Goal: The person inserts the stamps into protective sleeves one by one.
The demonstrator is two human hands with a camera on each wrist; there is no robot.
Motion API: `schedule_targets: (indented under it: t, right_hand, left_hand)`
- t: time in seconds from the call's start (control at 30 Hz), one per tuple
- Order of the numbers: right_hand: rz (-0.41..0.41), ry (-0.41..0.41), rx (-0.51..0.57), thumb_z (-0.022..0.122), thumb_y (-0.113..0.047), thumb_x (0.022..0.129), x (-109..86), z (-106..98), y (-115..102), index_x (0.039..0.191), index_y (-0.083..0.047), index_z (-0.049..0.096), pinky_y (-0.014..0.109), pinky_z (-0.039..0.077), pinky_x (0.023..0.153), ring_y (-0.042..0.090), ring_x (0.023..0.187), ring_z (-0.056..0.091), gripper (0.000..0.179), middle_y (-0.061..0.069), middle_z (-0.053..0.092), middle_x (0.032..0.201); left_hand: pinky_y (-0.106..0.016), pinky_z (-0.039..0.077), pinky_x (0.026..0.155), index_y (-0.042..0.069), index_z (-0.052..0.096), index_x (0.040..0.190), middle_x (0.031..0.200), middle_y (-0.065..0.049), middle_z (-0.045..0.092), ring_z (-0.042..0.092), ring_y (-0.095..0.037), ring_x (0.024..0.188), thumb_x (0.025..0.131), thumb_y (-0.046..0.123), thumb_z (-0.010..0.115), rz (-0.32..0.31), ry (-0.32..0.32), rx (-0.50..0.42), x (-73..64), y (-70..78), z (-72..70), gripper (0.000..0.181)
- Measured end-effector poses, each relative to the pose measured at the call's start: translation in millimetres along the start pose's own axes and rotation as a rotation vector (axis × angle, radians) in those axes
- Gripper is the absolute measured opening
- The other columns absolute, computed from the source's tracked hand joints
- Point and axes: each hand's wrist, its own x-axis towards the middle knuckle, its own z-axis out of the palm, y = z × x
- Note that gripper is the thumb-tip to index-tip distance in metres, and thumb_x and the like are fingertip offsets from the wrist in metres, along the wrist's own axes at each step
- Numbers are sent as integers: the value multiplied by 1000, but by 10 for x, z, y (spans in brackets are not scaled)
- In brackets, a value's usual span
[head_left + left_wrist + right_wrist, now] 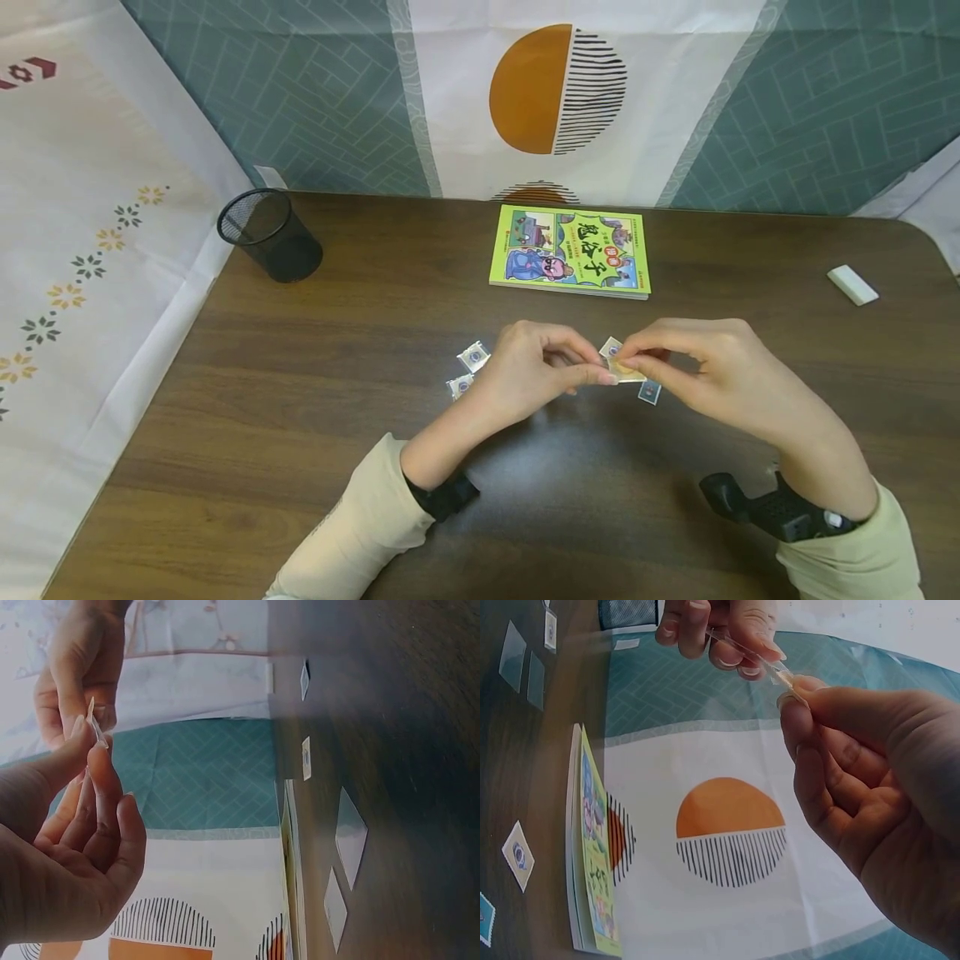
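Observation:
Over the middle of the table my two hands meet at a small stamp (627, 372), yellowish, with a clear plastic sleeve (739, 649) around or against it. My left hand (534, 371) pinches the sleeve between thumb and fingers. From the other side, my right hand (693, 358) pinches the stamp's edge with thumb and forefinger. Beyond the fingers lies a pale stamp (519, 856) with a round dark picture, and a blue stamp (649, 392) lies near the right fingertips. Two sleeved small squares, one farther back (474, 357) and one nearer (460, 385), lie beside my left hand.
A green-covered book (570, 250) lies at the table's back edge. The black mesh pen holder (273, 237) stands at the back left, and a white eraser-like block (852, 285) lies at the far right. Patterned cloth (337, 92) hangs behind the table.

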Motion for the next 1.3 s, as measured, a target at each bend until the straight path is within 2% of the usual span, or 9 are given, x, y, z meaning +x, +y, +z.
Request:
schedule_targets:
  t: [0.17,0.3,0.4,0.53,0.67,0.77,0.87,1.03,1.3]
  right_hand:
    - [-18,-7,20,77,0,71,28,27,-13,95,-13,72,12,47,61,-2,74,60,27,-6,70,88]
    - [2,26,31,78,-8,74,36,45,-31,100,-11,71,12,48,61,-2,76,61,28,-5,70,89]
    - [9,84,52,75,-18,79,25,67,-43,106,-8,70,12,48,67,-1,79,62,29,-3,71,90]
    - [-12,116,92,69,-23,84,-1,143,-57,113,-5,67,10,45,60,0,80,62,34,3,71,96]
    - [-38,152,105,67,-24,86,-13,225,-56,122,-3,62,12,43,58,2,78,59,42,4,70,98]
    - [-71,199,109,63,-30,88,-16,274,-54,124,1,58,13,46,63,3,77,59,48,3,69,94]
    - [-102,224,120,61,-33,89,-16,308,-64,123,4,58,14,46,63,3,75,57,50,1,67,86]
    - [-121,228,105,60,-34,90,-3,312,-90,123,2,59,16,44,63,3,76,57,49,0,66,85]
    - [-139,206,93,61,-32,89,71,302,-120,120,1,61,15,45,64,3,76,60,45,0,68,91]
  left_hand:
    - [-22,44,47,9,72,81,71,4,69,59,-10,51,77,15,77,11,-55,35,-4,32,-44,9]
    - [-25,50,53,7,72,85,76,1,70,63,-9,55,79,13,75,20,-73,8,-34,47,-74,9]
    - [-25,49,55,6,72,88,77,-3,71,65,-13,56,81,13,74,-1,-53,-77,-78,44,-70,10]
    - [-22,43,57,5,72,90,73,-7,71,65,-19,56,81,15,74,-61,-34,-201,-138,16,-41,13]
    - [-22,39,54,4,72,91,69,-11,69,66,-23,58,80,15,74,-69,19,-275,-169,10,-39,15]
    - [-23,41,56,4,71,92,68,-14,68,67,-24,60,80,14,74,-86,72,-323,-186,33,-61,16]
    - [-26,49,69,3,71,94,72,-14,70,69,-24,63,81,13,73,-115,97,-360,-195,58,-97,17]
    - [-33,51,83,1,70,97,82,-13,72,70,-25,70,82,11,72,-118,56,-380,-170,109,-178,18]
    - [-33,52,82,-1,70,98,82,-14,72,71,-25,73,83,10,71,-108,22,-372,-178,132,-235,18]
